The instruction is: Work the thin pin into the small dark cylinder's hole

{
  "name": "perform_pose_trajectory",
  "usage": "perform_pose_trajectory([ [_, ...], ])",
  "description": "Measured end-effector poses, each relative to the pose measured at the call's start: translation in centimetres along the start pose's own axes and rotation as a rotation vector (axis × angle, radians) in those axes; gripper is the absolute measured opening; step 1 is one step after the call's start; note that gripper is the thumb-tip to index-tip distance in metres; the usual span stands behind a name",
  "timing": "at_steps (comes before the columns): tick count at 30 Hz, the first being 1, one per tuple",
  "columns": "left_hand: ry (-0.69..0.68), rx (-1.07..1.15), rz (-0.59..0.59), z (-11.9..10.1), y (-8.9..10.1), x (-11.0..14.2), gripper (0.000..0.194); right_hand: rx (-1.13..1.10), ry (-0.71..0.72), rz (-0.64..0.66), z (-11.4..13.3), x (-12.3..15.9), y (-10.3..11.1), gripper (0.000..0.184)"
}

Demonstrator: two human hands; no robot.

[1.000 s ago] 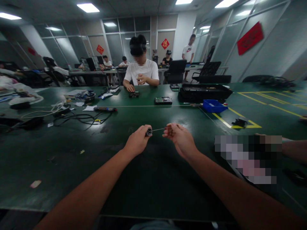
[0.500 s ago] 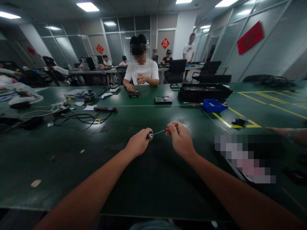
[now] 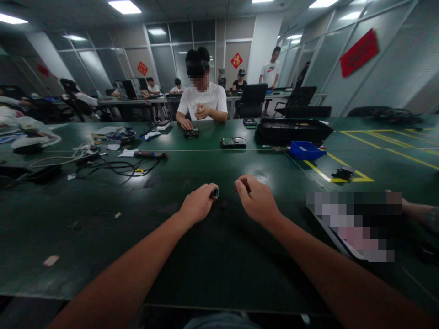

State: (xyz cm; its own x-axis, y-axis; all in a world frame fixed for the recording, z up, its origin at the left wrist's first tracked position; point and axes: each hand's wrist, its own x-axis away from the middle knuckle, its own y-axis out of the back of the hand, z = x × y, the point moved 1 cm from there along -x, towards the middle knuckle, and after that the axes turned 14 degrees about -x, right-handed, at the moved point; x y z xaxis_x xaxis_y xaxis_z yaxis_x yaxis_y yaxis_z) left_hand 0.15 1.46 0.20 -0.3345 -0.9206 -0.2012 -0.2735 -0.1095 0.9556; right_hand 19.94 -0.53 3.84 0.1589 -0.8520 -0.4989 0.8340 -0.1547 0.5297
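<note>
My left hand is closed in a fist round a short dark cylinder, a tool handle, whose round metal end points right. My right hand is closed in a pinch on a thin screwdriver bit with a red collar. The bit's thin shaft slants down toward the handle's end, a small gap apart from it. Both hands hover just above the dark green table, near its middle.
Across the table a person in a white shirt sits with hard drives in front. A black case, a blue bin, cables and another person's arm at the right edge are around.
The bit, earlier level and reaching the handle's end, now slants downward, and my right hand has drawn back a little. The arm at the right edge has shifted.
</note>
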Motion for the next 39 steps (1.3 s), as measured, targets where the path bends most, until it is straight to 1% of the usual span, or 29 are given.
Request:
perform_pose_trajectory([
  [4,0.044,0.172,-0.123,-0.1,0.4,-0.1,0.014,0.026,0.029,-0.074,0.2,-0.1,0.4,0.03],
  [6,0.057,0.221,-0.16,-0.2,0.6,0.0,0.015,0.025,0.039,-0.067,0.2,-0.2,0.4,0.029],
  [7,0.061,0.235,-0.169,-0.2,0.6,0.0,0.016,0.021,0.038,-0.043,0.1,-0.2,0.4,0.026],
  [9,0.062,0.249,-0.17,-0.3,0.5,0.0,0.017,0.038,0.023,0.036,-0.2,-0.2,0.1,0.021],
  [11,0.061,0.251,-0.162,-0.3,0.4,0.1,0.017,0.117,-0.021,0.13,-0.7,-0.1,-0.3,0.018],
  [14,0.053,0.254,-0.152,-0.2,0.1,0.0,0.017,0.241,-0.134,0.253,-1.5,0.2,-1.3,0.02],
  [15,0.052,0.254,-0.151,-0.2,0.1,0.0,0.016,0.265,-0.163,0.275,-1.8,0.2,-1.6,0.022],
  [18,0.05,0.249,-0.147,-0.2,-0.1,0.0,0.016,0.278,-0.186,0.297,-2.3,0.2,-2.3,0.025],
  [21,0.05,0.242,-0.132,-0.2,-0.2,0.0,0.017,0.241,-0.177,0.335,-2.5,0.0,-2.7,0.02],
  [25,0.052,0.244,-0.12,-0.2,-0.2,0.0,0.016,0.198,-0.173,0.38,-2.4,-0.2,-2.7,0.013],
  [28,0.043,0.248,-0.126,-0.1,-0.4,-0.1,0.017,0.171,-0.107,0.387,-2.3,-0.1,-2.7,0.019],
  [31,0.042,0.248,-0.123,-0.1,-0.5,-0.1,0.016,0.194,-0.051,0.423,-2.2,0.0,-3.0,0.022],
  [34,0.048,0.25,-0.117,-0.2,-0.5,-0.1,0.016,0.208,-0.054,0.447,-2.3,0.0,-3.2,0.019],
  [37,0.05,0.258,-0.112,-0.2,-0.4,0.0,0.017,0.165,-0.073,0.466,-2.2,-0.1,-3.1,0.018],
  [39,0.051,0.263,-0.113,-0.2,-0.3,0.0,0.017,0.135,-0.06,0.462,-1.8,-0.1,-2.8,0.018],
])
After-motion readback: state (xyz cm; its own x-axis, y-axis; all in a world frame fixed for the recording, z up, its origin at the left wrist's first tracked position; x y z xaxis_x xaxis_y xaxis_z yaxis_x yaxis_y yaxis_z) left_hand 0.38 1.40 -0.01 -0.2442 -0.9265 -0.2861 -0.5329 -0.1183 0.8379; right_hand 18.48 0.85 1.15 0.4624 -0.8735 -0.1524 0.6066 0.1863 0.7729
